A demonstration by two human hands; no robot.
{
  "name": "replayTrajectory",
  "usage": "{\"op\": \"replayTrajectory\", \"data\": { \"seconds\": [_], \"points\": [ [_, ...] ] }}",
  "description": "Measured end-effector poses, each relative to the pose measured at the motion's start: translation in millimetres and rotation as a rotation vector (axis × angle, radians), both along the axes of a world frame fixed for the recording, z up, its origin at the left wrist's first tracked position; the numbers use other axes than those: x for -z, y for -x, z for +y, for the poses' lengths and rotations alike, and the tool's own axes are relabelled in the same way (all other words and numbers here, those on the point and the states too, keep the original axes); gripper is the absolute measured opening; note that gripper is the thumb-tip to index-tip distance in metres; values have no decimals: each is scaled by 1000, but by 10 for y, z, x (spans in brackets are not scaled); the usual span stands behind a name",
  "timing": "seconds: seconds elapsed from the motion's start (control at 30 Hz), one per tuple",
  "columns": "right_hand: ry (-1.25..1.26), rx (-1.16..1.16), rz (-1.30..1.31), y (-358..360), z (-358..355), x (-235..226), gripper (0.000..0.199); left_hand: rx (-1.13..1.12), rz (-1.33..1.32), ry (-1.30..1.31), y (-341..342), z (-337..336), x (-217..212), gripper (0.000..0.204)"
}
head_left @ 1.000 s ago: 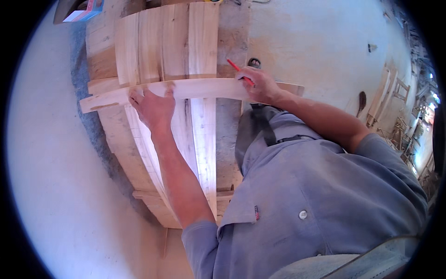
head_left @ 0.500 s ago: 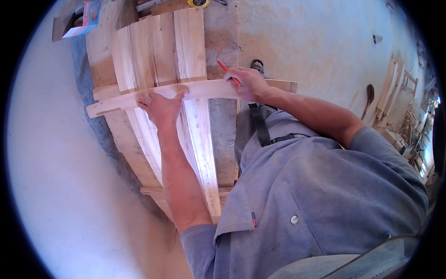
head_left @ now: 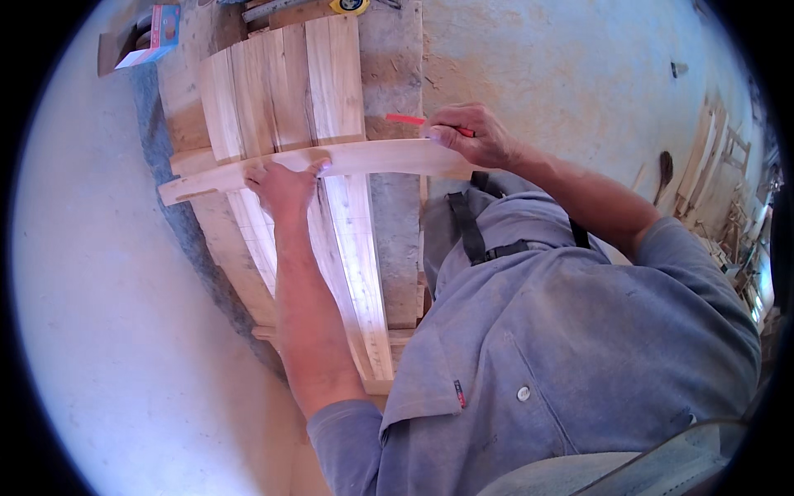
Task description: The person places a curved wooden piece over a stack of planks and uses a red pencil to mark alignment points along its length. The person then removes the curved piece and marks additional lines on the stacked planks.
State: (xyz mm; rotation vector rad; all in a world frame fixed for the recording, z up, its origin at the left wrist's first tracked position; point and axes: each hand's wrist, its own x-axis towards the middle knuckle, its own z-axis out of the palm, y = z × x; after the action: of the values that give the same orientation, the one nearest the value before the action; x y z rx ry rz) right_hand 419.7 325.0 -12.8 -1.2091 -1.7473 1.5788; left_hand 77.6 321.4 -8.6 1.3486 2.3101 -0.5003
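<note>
The pale board (head_left: 372,156) is lying crosswise over the planks (head_left: 335,74). On the board's left half the left hand (head_left: 285,192) is resting, its thumb standing apart from its fingers. Near the board's right end the right hand (head_left: 478,139) is holding a red pencil (head_left: 404,119), its fingers clamping on it. Beyond the board a yellow tape measure (head_left: 350,6) is lying

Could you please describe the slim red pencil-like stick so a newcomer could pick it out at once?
Find the pale wooden boards laid side by side, then the long, pale wooden strip lying across them. Toward the strip's right end, the bare right hand grips the slim red pencil-like stick. Its bright red colour sets it apart from the pale wood.
</note>
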Motion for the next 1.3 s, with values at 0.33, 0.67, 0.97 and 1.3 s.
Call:
{"op": "replayTrajectory", "data": {
  "seconds": [0.33,0.67,0.97,1.3],
  "points": [
    [-87,-365,-43,553,465,-19,27,-17,-3,90,-46,111,-84,113],
    [-122,-449,-200,457,831,-582,21,4,7,79,22,71,-69,113],
    [184,-195,92,1235,697,-260,23,-58,-22,46,-35,102,-71,123],
    [-242,-419,-85,2449,994,-24,31,-39,-115,-152,4,-37,-41,126]
  ]
}}
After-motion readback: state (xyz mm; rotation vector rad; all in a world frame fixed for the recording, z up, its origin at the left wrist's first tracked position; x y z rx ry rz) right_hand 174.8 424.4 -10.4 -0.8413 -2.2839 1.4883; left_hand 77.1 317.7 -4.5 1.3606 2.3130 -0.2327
